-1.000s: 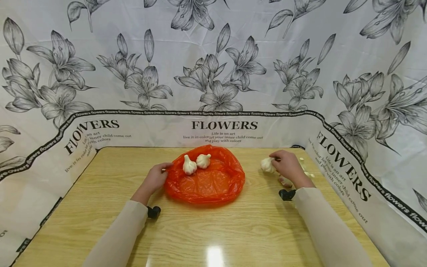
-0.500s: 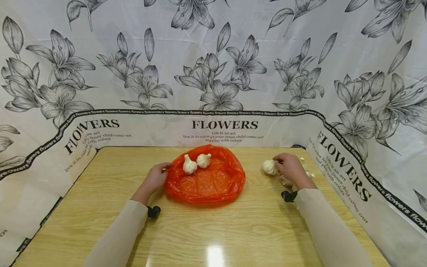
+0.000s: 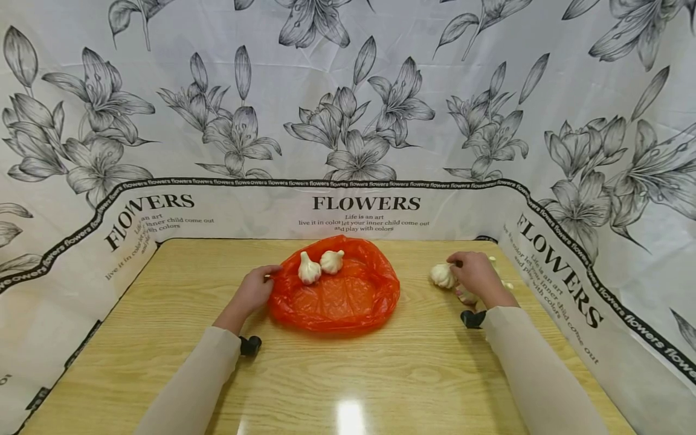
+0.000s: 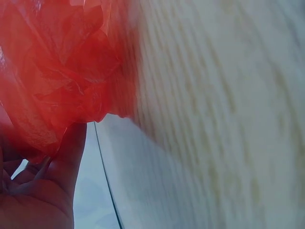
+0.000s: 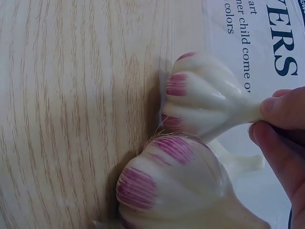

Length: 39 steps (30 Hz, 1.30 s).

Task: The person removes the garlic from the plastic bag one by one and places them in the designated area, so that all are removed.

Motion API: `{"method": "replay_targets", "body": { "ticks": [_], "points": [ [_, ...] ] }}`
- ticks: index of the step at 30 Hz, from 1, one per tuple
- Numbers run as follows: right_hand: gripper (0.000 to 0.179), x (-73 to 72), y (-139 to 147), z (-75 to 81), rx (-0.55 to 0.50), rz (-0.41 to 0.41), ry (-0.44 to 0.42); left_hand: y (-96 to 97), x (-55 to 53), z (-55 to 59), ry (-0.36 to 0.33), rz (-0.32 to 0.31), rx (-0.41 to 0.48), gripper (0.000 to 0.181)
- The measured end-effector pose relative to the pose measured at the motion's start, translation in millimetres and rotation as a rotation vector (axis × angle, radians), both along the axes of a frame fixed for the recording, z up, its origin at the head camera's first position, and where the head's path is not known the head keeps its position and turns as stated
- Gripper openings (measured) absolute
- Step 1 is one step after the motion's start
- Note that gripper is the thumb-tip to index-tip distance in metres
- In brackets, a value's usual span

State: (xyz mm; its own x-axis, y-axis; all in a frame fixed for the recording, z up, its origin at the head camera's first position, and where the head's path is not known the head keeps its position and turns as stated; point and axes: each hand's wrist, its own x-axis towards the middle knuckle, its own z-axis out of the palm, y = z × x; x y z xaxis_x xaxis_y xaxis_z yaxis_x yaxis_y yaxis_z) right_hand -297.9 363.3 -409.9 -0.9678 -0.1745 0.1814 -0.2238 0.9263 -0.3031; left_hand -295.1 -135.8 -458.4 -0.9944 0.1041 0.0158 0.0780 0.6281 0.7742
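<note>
A red plastic bag (image 3: 337, 308) lies spread on the table with its mouth open upward. Inside, near its back left, sit two white garlic bulbs, one garlic bulb (image 3: 309, 269) upright and the other garlic bulb (image 3: 331, 262) beside it. At the bag's left rim my left hand (image 3: 255, 291) pinches the plastic between thumb and fingers. Over on the right, my right hand (image 3: 478, 277) pinches the stem of a garlic bulb (image 5: 205, 95) with purple streaks. Close in front of that one is another garlic bulb (image 5: 171, 181), partly covered by my hand in the head view.
Behind the held bulb a further stem (image 5: 245, 163) shows. Small pale pieces (image 3: 507, 285) lie right of my right hand. A flower-printed cloth (image 3: 359, 208) encloses the back and sides of the wooden table (image 3: 326, 374).
My right hand has shifted slightly right and toward me with the garlic bulb, coming closer to the other bulb there. My left hand and the bag have stayed put.
</note>
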Motion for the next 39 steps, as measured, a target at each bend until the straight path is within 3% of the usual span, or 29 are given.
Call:
{"method": "replay_targets", "body": {
  "ticks": [14,23,39],
  "points": [
    [0.027,-0.9,-2,6.6,0.112,0.023,-0.041,1.4,2.7,3.2,-0.043,0.01,0.01,0.044],
    [0.03,-1.5,-4,7.0,0.087,0.025,-0.083,0.9,3.5,2.7,-0.044,0.017,0.003,0.044],
    [0.03,-4.7,-18,12.0,0.082,0.07,0.0,-2.9,1.0,1.0,-0.061,0.015,0.011,0.044]
  ]
}}
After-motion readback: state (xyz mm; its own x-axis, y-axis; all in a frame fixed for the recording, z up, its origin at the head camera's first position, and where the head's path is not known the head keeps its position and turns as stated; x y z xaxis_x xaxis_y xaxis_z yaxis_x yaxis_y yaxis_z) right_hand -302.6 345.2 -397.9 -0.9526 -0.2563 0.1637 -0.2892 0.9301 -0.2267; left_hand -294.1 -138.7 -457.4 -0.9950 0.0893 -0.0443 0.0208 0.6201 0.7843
